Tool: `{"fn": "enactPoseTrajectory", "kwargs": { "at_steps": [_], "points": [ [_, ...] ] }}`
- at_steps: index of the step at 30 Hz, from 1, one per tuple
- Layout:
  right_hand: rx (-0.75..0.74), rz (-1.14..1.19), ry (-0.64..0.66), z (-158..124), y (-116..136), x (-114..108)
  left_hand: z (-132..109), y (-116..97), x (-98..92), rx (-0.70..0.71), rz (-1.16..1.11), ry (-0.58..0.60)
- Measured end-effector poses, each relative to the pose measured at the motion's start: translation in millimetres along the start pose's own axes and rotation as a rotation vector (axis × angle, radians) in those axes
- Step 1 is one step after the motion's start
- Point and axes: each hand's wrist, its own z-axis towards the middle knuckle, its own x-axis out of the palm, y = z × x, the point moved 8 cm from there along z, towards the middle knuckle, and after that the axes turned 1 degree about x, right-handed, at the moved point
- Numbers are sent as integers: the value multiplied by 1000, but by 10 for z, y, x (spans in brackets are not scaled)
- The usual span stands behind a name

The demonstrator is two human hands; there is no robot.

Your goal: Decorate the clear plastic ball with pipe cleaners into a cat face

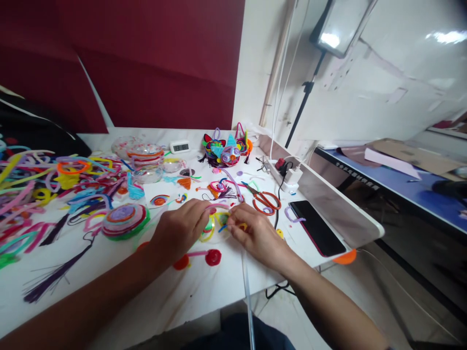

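A white table [204, 291] lies under the left hand [178, 231]. Far beyond that hand rises a dark red wall [146, 58]. Beyond the right hand [255, 236] stands a white wall [401, 73], with a lit lamp [337, 26] on a black stand [304, 97]. To the right of that hand are a pale floor [365, 282] and a blue table [419, 189].

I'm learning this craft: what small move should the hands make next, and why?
Probably press the pink pipe cleaner down onto the yellow-green pipe-cleaner loop: left hand and right hand seem to pinch its ends, and it arches over the loop.
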Motion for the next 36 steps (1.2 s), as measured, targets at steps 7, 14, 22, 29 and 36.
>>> {"fn": "enactPoseTrajectory", "kwargs": {
  "at_steps": [7, 14, 22, 29, 36],
  "points": [
    [-144, -321, -187, -131, 158, 64, -22, -157, -197, 15, -145, -127],
    [-413, -655, -483, -353, 356, -89, -257, 55, 271, -770, -1125, 313],
    [-635, -860, -546, -437, 585, -20, -422, -281, 440, -922, -1867, 568],
    [-598, -751, -473, -323, 548, 44, -417, -212, 414, -887, -1943, 476],
    [-390, -385, -340, -348, 468, -120, -361, 94, 380, -876, -1557, 280]
  ]
}}
